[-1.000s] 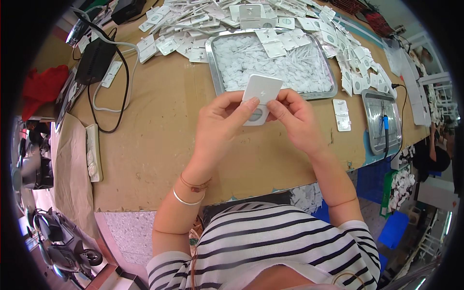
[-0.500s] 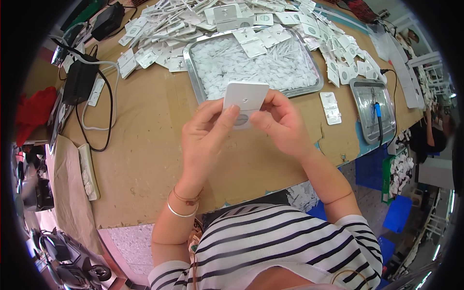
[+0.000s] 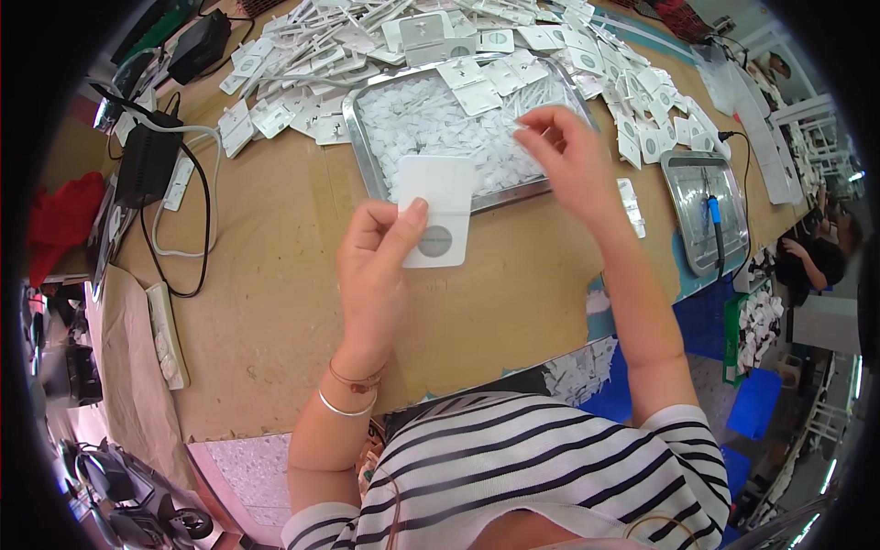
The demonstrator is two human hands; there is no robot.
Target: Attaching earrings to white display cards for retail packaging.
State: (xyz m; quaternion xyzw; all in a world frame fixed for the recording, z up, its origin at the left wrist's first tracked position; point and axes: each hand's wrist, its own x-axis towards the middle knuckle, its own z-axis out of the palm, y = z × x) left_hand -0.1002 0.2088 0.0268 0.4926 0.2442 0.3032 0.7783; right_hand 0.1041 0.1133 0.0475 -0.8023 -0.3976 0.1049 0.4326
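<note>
In my left hand (image 3: 378, 252) is a flat white plastic card-shaped piece (image 3: 438, 188) with rounded corners, a crosswise seam and a grey round patch low on its face. My left thumb presses on its front near the left edge; the fingers behind it are partly hidden. Above the right part of a metal tray (image 3: 356, 137) is my right hand (image 3: 577, 170), thumb and forefinger curved with their tips slightly apart. Nothing shows between them. Small translucent white pieces (image 3: 412, 119) fill the tray, and a few white cards (image 3: 472, 87) lie over its far edge.
A heap of similar white cards (image 3: 330, 55) spreads behind the tray. On the right, a smaller metal tray (image 3: 687, 247) holds a blue-and-black pen-like tool (image 3: 716, 220) with a cord. Black power adapters (image 3: 147, 160) and looped cables lie left, near red cloth (image 3: 69, 220).
My right hand has let go of the white card and moved up and right over the tray. The left hand has shifted the card slightly left, its face now fully visible.
</note>
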